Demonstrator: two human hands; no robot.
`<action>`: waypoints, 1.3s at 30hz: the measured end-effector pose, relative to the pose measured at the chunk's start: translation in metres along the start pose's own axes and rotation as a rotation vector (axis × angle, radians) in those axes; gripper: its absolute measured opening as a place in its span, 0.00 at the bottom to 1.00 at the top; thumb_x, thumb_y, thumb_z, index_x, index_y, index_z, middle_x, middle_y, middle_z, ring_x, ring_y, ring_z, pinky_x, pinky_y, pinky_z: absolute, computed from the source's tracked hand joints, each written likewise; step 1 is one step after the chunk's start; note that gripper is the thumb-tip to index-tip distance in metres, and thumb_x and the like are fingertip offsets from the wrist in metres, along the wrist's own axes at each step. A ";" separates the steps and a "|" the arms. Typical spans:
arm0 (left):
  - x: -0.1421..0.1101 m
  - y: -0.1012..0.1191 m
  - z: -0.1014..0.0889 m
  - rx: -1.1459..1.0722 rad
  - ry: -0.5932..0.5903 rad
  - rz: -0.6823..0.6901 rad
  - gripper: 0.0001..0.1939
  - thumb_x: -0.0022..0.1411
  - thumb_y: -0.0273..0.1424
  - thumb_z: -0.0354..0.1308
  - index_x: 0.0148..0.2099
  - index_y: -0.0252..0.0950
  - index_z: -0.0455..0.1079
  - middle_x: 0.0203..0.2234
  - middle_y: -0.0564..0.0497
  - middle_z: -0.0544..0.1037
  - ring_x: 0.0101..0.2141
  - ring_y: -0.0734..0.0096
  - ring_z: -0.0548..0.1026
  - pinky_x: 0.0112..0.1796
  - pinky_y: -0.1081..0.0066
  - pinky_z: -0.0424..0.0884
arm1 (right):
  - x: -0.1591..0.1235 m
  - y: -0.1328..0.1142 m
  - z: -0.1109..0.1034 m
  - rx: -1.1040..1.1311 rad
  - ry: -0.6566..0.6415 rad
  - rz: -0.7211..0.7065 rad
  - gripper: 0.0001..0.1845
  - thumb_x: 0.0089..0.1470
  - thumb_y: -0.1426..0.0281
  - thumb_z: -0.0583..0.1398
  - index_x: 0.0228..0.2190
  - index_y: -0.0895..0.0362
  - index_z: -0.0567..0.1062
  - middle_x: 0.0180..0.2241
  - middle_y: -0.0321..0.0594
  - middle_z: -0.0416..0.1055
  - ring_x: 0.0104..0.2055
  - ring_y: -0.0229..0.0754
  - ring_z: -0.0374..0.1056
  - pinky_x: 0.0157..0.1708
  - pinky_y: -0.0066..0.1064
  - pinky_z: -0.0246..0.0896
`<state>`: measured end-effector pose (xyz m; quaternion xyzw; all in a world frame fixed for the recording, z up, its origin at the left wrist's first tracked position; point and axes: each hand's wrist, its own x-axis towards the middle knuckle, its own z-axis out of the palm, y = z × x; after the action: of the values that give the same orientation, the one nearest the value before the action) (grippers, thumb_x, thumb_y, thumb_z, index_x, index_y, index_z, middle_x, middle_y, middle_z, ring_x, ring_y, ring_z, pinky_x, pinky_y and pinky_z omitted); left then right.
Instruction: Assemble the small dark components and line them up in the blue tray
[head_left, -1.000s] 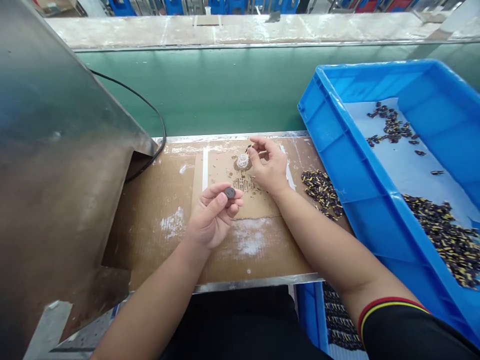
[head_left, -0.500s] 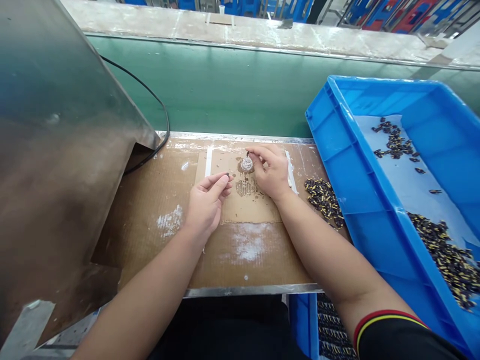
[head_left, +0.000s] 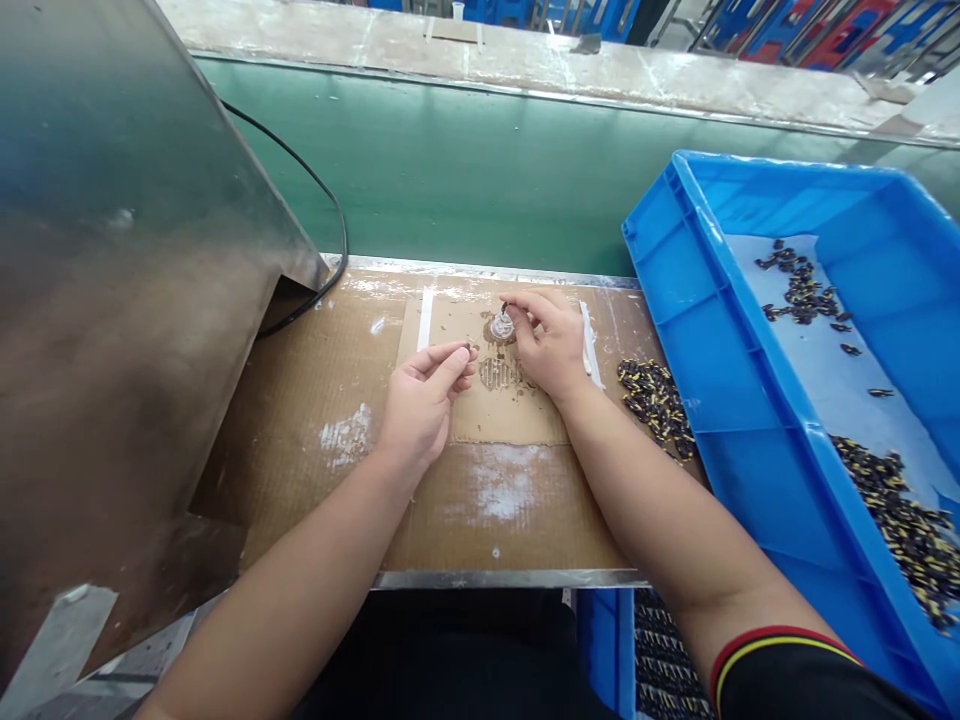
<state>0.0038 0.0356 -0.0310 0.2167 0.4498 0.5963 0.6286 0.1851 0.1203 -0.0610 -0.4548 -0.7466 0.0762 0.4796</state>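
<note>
My left hand [head_left: 424, 400] pinches a small dark part [head_left: 466, 349] between thumb and forefinger, above a cardboard mat [head_left: 300, 470]. My right hand [head_left: 547, 342] holds a tiny dark piece [head_left: 504, 308] at its fingertips, just over a small clear plastic holder [head_left: 502, 326]. The fingers are close to that holder, and I cannot tell whether they touch it. A heap of small black-and-yellow parts [head_left: 654, 405] lies on the mat beyond my right wrist.
A blue plastic crate [head_left: 667, 240] lined with pale paper holds more parts at the right. A steel housing [head_left: 127, 300] rises at the left, with a black cable [head_left: 315, 175] behind it. A green wall [head_left: 480, 190] runs along the far side. Another blue crate [head_left: 600, 650] sits below the front edge.
The round dark disc in my left hand no longer shows. My left fingers now pinch a small dark part, and both hands sit closer together. The view has shifted slightly.
</note>
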 end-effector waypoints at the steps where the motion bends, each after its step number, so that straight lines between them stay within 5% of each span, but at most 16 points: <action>1: 0.000 0.000 0.000 0.000 -0.003 0.001 0.17 0.49 0.34 0.79 0.40 0.32 0.83 0.37 0.43 0.84 0.34 0.75 0.78 0.36 0.75 0.73 | 0.000 -0.001 0.000 -0.002 -0.004 0.002 0.12 0.69 0.70 0.58 0.47 0.50 0.82 0.44 0.40 0.82 0.48 0.46 0.76 0.49 0.43 0.75; 10: -0.002 0.003 0.001 -0.032 -0.035 -0.008 0.16 0.51 0.33 0.78 0.40 0.32 0.82 0.38 0.43 0.84 0.34 0.75 0.78 0.39 0.74 0.74 | 0.000 -0.003 0.001 0.018 0.050 0.032 0.10 0.68 0.70 0.58 0.43 0.51 0.82 0.42 0.41 0.82 0.47 0.47 0.76 0.49 0.44 0.73; 15: -0.003 0.006 0.001 -0.122 -0.102 -0.049 0.13 0.52 0.32 0.78 0.39 0.33 0.82 0.38 0.44 0.85 0.34 0.76 0.79 0.40 0.76 0.75 | 0.001 -0.009 -0.004 -0.031 0.209 0.124 0.09 0.66 0.67 0.59 0.42 0.53 0.80 0.39 0.41 0.80 0.40 0.44 0.75 0.41 0.40 0.73; 19: -0.007 0.010 0.000 -0.193 -0.137 -0.102 0.12 0.52 0.32 0.78 0.37 0.34 0.81 0.38 0.45 0.84 0.34 0.78 0.79 0.38 0.80 0.76 | 0.001 -0.038 -0.029 0.102 0.258 0.220 0.08 0.66 0.67 0.59 0.42 0.52 0.79 0.38 0.39 0.79 0.37 0.40 0.75 0.35 0.34 0.74; 25: -0.016 0.011 0.002 -0.195 -0.174 -0.109 0.16 0.49 0.34 0.80 0.38 0.34 0.81 0.37 0.47 0.85 0.33 0.80 0.79 0.36 0.83 0.76 | -0.024 -0.091 -0.059 0.485 0.056 0.280 0.09 0.62 0.67 0.66 0.45 0.51 0.82 0.42 0.37 0.83 0.40 0.40 0.80 0.40 0.36 0.81; 31: -0.022 0.010 0.006 -0.150 -0.169 -0.106 0.15 0.49 0.33 0.80 0.37 0.33 0.82 0.37 0.47 0.85 0.33 0.79 0.79 0.38 0.82 0.77 | -0.056 -0.099 -0.046 0.457 0.121 0.211 0.12 0.61 0.71 0.68 0.46 0.48 0.83 0.43 0.37 0.84 0.43 0.42 0.81 0.43 0.38 0.82; 39: -0.025 0.009 0.004 -0.101 -0.175 -0.061 0.13 0.48 0.35 0.79 0.34 0.35 0.83 0.36 0.47 0.85 0.34 0.76 0.79 0.39 0.78 0.77 | -0.059 -0.106 -0.042 0.385 0.155 0.117 0.11 0.59 0.73 0.69 0.43 0.46 0.84 0.42 0.36 0.84 0.44 0.43 0.81 0.40 0.39 0.84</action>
<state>0.0048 0.0149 -0.0137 0.2223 0.3689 0.5778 0.6933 0.1614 0.0016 -0.0185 -0.4016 -0.6516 0.2100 0.6083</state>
